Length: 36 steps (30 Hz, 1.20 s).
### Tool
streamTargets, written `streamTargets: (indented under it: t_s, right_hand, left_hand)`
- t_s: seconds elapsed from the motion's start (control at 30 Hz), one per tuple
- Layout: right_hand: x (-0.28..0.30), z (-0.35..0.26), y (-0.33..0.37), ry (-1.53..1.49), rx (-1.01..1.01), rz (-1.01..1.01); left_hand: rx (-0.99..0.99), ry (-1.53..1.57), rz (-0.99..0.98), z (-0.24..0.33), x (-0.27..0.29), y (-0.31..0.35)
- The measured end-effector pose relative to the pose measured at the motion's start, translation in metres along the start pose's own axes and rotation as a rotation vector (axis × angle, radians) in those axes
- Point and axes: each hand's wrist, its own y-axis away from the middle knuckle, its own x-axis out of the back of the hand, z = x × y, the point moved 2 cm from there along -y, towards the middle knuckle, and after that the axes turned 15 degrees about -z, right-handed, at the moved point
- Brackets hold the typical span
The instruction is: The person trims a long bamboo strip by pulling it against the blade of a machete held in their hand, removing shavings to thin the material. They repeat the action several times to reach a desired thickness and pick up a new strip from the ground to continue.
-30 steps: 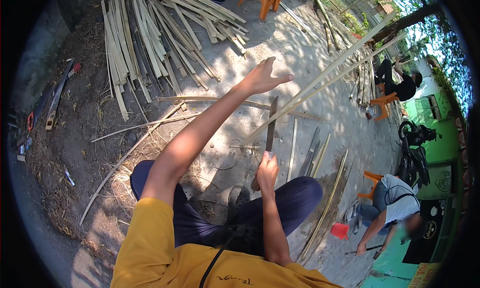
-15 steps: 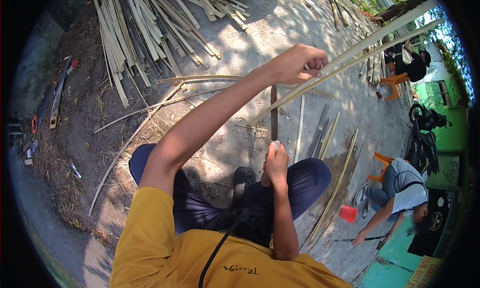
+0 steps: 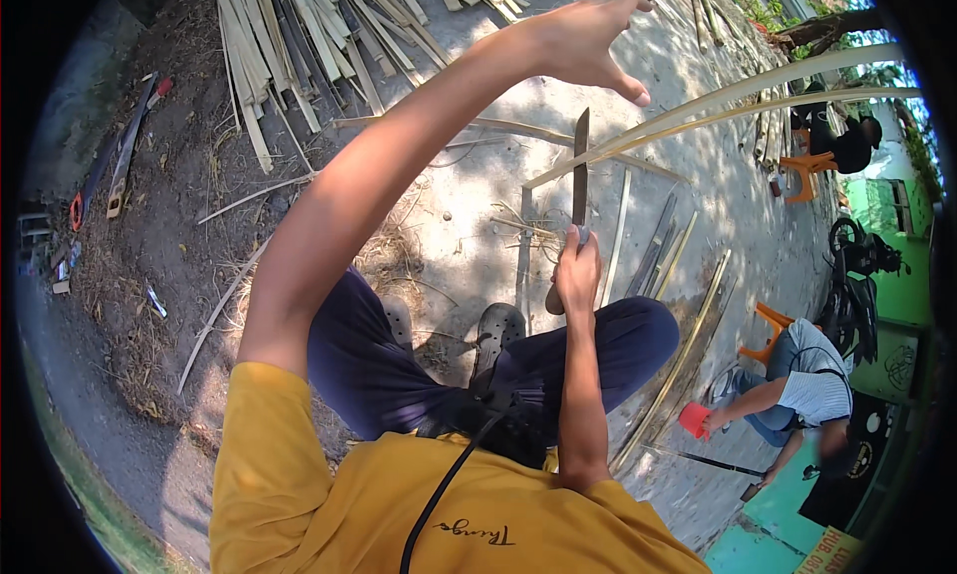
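**Right hand (image 3: 578, 271) grips a knife (image 3: 579, 190) across a pair of pale strips (image 3: 778, 74); left hand (image 3: 588, 42) is spread**

Directions run from the middle of the view, unless told otherwise. Just off centre, toward three o'clock, the right hand is closed around the knife's brown handle, whose end shows below the fist. The blade points to twelve o'clock and crosses the pale strips near their close end; whether it sits in a split between them, I cannot tell. From the blade the strips run out to between two and three o'clock, bowing and drawing apart.

The left hand is up at one o'clock, its fingers loosely spread and its thumb pointing down just beside the upper strip, around which it is not closed.

Toward eleven o'clock lies a heap of sticks (image 3: 261, 26), fanned over the ground. A saw (image 3: 124, 165) with a wooden handle lies between nine and ten o'clock. Near four o'clock a bending co-worker (image 3: 812, 385) has one hand at a red container (image 3: 694, 419). A motorbike (image 3: 852, 295) stands at three o'clock, and another person (image 3: 849, 147) sits on an orange chair (image 3: 809, 165) between two and three.
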Motion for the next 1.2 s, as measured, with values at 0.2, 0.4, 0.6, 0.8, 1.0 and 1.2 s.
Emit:
streamTargets:
  t_s: [0.2,0.4,0.6,0.8,1.0,1.2]
  right_hand:
    - [0.018,0.003,-0.018,-0.103,0.072,0.068]
    - [0.085,-0.096,-0.007,-0.293,0.113,0.146]
    - [-0.034,0.057,-0.057,0.483,0.199,0.223]
    - [-0.033,-0.008,-0.034,-0.061,-0.135,-0.109]
    - [-0.025,0.01,-0.036,-0.158,-0.054,-0.052]
    - [-0.024,0.0,-0.02,-0.15,-0.168,-0.223]
  left_hand:
    - [0.273,0.138,0.0,-0.043,0.021,0.079]
    - [0.495,0.17,0.319,-0.055,0.057,0.134]
    - [0.45,0.171,0.489,-0.037,0.067,0.118]
    - [0.376,0.304,0.482,-0.014,0.071,0.127]
    - [0.444,0.283,0.284,-0.003,0.061,0.107]
    - [-0.115,0.037,0.175,0.036,-0.044,0.047]
